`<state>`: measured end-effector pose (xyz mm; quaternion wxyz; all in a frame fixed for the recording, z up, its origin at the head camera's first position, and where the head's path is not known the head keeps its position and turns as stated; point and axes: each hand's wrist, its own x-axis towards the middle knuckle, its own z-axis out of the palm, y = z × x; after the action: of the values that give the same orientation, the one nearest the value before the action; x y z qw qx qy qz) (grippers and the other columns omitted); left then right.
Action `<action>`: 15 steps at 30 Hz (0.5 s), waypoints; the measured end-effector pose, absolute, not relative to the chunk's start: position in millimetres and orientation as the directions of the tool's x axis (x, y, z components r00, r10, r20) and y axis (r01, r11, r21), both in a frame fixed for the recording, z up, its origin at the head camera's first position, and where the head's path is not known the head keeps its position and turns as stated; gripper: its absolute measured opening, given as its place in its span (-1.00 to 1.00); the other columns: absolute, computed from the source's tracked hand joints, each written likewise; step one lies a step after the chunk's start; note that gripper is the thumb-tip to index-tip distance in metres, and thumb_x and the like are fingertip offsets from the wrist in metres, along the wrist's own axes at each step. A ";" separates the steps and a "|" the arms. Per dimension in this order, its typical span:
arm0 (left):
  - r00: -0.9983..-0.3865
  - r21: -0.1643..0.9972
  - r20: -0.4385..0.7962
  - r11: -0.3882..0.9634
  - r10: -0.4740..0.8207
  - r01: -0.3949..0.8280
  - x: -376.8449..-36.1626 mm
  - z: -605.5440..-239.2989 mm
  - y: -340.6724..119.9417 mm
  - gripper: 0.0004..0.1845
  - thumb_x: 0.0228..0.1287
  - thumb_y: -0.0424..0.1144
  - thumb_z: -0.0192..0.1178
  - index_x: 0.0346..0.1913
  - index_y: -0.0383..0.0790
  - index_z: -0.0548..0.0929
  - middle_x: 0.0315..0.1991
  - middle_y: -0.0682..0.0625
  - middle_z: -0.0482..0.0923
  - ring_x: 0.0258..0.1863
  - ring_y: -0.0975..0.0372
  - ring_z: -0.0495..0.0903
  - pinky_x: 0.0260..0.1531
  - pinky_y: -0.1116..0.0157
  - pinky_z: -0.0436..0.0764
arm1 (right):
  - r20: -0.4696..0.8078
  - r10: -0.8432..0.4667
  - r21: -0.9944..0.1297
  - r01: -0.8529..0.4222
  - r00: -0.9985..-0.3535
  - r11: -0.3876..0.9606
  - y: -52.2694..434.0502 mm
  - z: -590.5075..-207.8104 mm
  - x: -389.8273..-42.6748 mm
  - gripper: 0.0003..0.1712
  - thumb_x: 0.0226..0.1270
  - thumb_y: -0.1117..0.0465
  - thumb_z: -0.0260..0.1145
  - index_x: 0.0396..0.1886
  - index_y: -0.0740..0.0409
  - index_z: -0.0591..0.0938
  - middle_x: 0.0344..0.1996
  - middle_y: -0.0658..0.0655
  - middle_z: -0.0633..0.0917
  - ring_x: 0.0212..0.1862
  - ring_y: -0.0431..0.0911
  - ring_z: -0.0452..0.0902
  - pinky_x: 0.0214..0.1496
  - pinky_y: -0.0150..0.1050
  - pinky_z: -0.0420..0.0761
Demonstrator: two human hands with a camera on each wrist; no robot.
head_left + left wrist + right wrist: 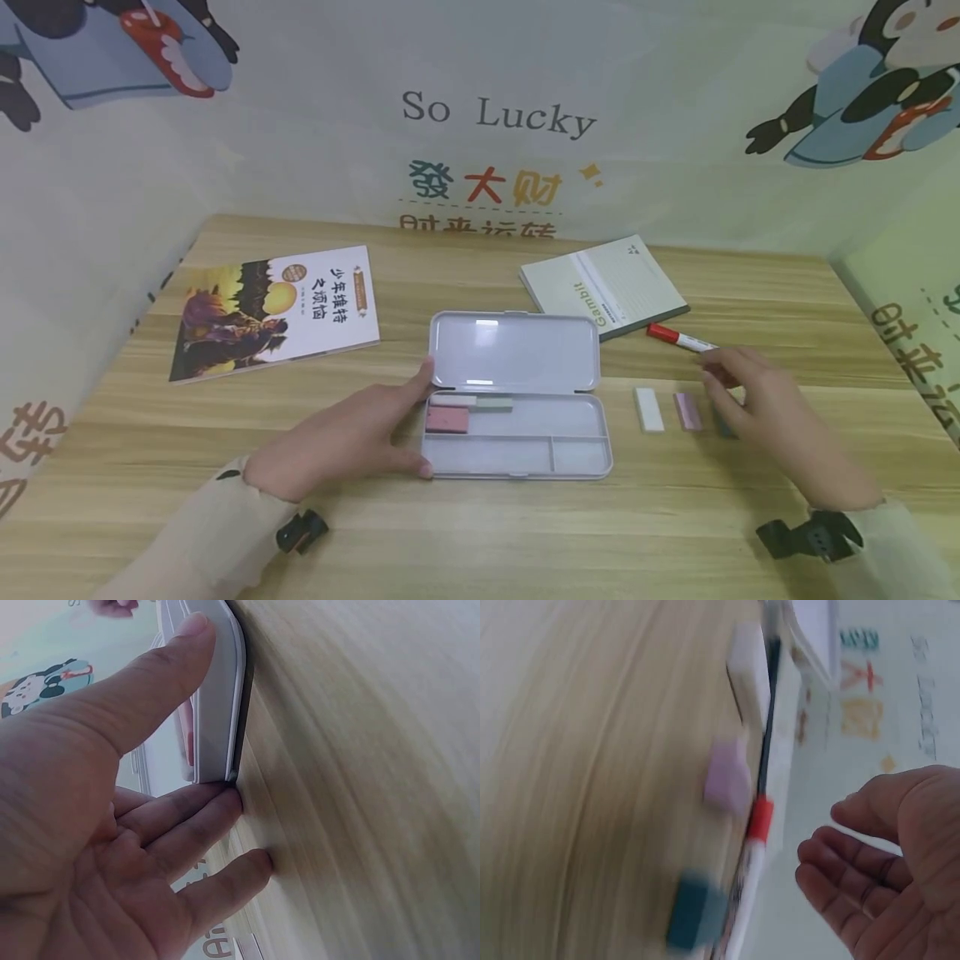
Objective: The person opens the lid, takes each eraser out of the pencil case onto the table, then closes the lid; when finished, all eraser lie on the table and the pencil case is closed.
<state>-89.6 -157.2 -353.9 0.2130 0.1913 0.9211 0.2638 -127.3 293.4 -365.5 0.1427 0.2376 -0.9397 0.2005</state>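
Observation:
A white pencil case [513, 437] lies with its lid [516, 352] folded back; several small blocks that look like erasers, among them a pink one [447, 420] and a pale green one [495, 404], are in its long rear compartment. My left hand [352, 429] touches the case's left end, thumb at the front corner, fingers spread toward the lid. Over the table on the right hovers my right hand [765, 400], fingers loosely bent, holding nothing. Beneath and beside it are a teal block [697, 911], a purple block [687, 412] and a white block [648, 409].
A red-capped marker [678, 337] lies just beyond the right hand. Behind the case is a notebook [615, 279], close to the lid's right corner. An illustrated book [277, 312] lies at the back left. Printed cloth [495, 67] hangs around the table [525, 533].

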 end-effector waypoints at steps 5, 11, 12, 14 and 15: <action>-0.838 0.566 -0.283 0.787 0.466 0.246 -88.7 -353.7 -158.9 0.30 0.11 0.05 0.56 0.69 -0.29 -0.10 0.58 -0.23 0.32 0.53 -0.14 0.40 0.58 -0.10 0.36 | 0.309 -0.541 -0.355 -0.623 -0.782 0.697 237.0 -364.4 -131.6 -0.78 0.35 0.46 0.39 -0.02 0.29 0.73 -0.12 0.18 0.80 -0.15 -0.01 0.76 -0.11 -0.09 0.83; -0.837 0.574 -0.281 0.781 0.469 0.245 -89.0 -356.4 -159.4 0.30 0.12 0.04 0.56 0.70 -0.28 -0.10 0.59 -0.22 0.30 0.54 -0.13 0.39 0.58 -0.08 0.36 | 0.223 -0.679 -0.358 -0.706 -0.700 0.610 190.5 -364.5 -131.3 -0.78 0.41 0.39 0.37 0.00 0.22 0.74 -0.07 0.11 0.79 -0.04 -0.11 0.71 0.00 -0.14 0.81; -0.838 0.574 -0.281 0.782 0.468 0.244 -89.3 -356.9 -159.3 0.30 0.12 0.04 0.57 0.69 -0.28 -0.10 0.59 -0.22 0.30 0.54 -0.13 0.39 0.58 -0.08 0.36 | 0.203 -0.693 -0.362 -0.710 -0.692 0.603 185.5 -364.8 -131.3 -0.77 0.42 0.38 0.36 0.02 0.21 0.74 -0.06 0.10 0.78 -0.02 -0.12 0.70 0.02 -0.15 0.80; -0.839 0.575 -0.285 0.783 0.464 0.237 -89.8 -357.9 -158.2 0.30 0.11 0.02 0.58 0.69 -0.28 -0.10 0.59 -0.22 0.30 0.54 -0.12 0.40 0.59 -0.06 0.36 | 0.170 -0.712 -0.377 -0.713 -0.681 0.591 176.6 -365.8 -131.7 -0.76 0.44 0.35 0.35 0.05 0.21 0.73 -0.05 0.07 0.77 0.01 -0.14 0.68 0.08 -0.15 0.79; -0.839 0.575 -0.285 0.783 0.464 0.237 -90.1 -358.2 -157.9 0.30 0.10 0.01 0.58 0.69 -0.29 -0.10 0.58 -0.22 0.30 0.54 -0.12 0.40 0.59 -0.06 0.36 | 0.160 -0.719 -0.388 -0.713 -0.676 0.584 172.5 -366.4 -132.1 -0.76 0.45 0.34 0.35 0.06 0.21 0.73 -0.04 0.06 0.77 0.03 -0.14 0.67 0.11 -0.15 0.78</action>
<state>-90.1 -157.9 -358.2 0.2106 0.1906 0.9203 0.2690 -132.1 172.5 -366.4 -0.0073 0.4023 -0.8899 0.2150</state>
